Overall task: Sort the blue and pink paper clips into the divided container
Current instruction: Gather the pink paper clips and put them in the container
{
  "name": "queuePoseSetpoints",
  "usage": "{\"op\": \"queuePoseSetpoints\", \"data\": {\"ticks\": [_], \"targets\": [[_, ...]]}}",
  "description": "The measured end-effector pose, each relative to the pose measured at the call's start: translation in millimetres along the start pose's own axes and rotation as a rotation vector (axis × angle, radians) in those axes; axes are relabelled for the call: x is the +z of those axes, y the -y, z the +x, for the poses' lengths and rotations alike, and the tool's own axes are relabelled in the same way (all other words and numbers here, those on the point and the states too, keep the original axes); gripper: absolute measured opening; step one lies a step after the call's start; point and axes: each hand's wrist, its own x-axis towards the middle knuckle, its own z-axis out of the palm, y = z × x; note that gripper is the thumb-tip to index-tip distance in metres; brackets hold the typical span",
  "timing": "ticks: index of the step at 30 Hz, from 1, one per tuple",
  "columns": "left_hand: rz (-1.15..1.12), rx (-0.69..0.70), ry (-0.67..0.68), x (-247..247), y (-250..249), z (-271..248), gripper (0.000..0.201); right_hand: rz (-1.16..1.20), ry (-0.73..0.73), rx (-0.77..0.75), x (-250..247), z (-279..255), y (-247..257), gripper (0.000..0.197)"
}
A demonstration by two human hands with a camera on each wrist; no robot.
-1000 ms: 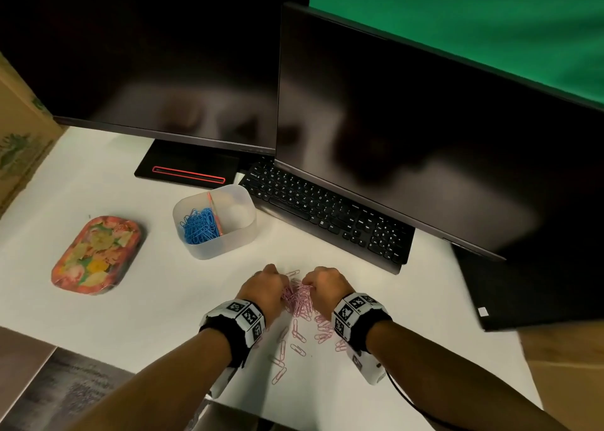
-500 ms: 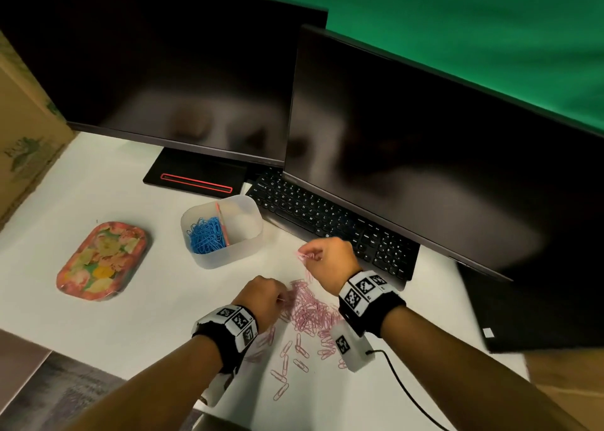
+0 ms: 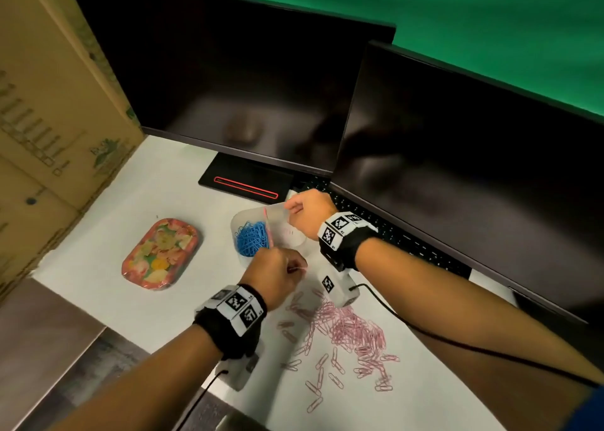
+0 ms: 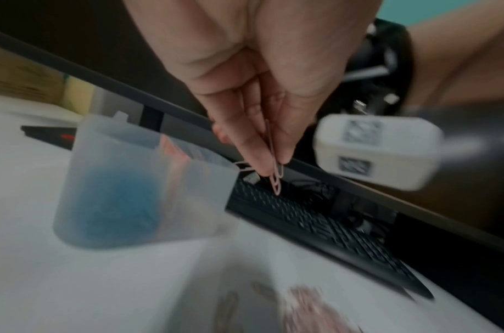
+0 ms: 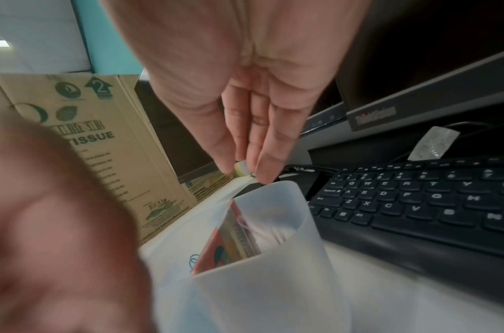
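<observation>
From the head view, your blue paper clips [image 3: 251,239] already sit heaped in the left compartment of the translucent divided container [image 3: 241,216], on the far side of its pink divider [image 3: 268,231], so that colour looks done; the right compartment shows only a faint trace of pink, while the pile of pink paper clips [image 3: 351,327] lies on the white table [image 3: 98,234] near you, too many and too tangled to count (well over 20, I judge), so most of the pink sorting is left. You have 1 container, 2 compartments, 2 dark monitors [image 3: 235,84], 1 keyboard [image 3: 405,237] and 1 floral tray [image 3: 160,254]. Your right hand [image 3: 307,213] hovers over the container's right side, and your left hand [image 3: 277,275] is just beside its near rim. From the left wrist view, your left fingers [image 4: 256,144] pinch what looks like 2 pink clips [image 4: 276,180] hanging just beside the container's corner, not yet inside. From the right wrist view, your right fingertips [image 5: 266,166] are drawn together above the right compartment's rim, and I can't tell whether they hold a clip; a few thin pinkish clips seem to rest against the divider.
</observation>
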Motion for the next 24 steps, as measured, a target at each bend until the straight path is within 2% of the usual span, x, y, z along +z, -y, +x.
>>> {"op": "queuePoseSetpoints", "data": {"ticks": [4, 8, 10, 14, 16, 19, 21, 24], "targets": [[0.021, -0.046, -0.078, -17.1, 1.1, 28.0, 0.010, 0.051, -0.066, 0.027, -24.9, -22.0, -22.7, 0.024], [0.149, -0.073, -0.137, -26.0, -4.4, 62.6, 0.012, 0.031, -0.148, 0.092, -47.4, -58.4, -62.1, 0.023], [0.235, -0.102, -0.127, -24.7, 0.5, 78.6, 0.013, -0.087, -0.088, 0.156, -47.2, -76.8, -86.3, 0.029], [0.333, -0.169, -0.040, -15.4, 11.1, 89.4, 0.026, -0.307, 0.188, 0.267, -20.0, -107.4, -124.2, 0.042], [0.349, -0.123, -0.055, -12.0, 7.2, 84.0, 0.039, -0.380, 0.274, 0.222, -6.0, -117.2, -131.8, 0.054], [0.309, 0.076, -0.112, -7.8, -5.0, 60.2, 0.039, -0.437, 0.387, 0.070, 8.4, -132.8, -131.3, 0.071], [0.313, 0.174, -0.018, -0.3, -8.3, 39.6, 0.038, -0.485, 0.434, -0.070, 16.9, -142.7, -131.8, 0.074], [0.387, 0.131, 0.217, 22.9, -1.8, 13.6, 0.051, -0.522, 0.493, -0.212, 24.8, -158.1, -139.6, 0.072]]}}
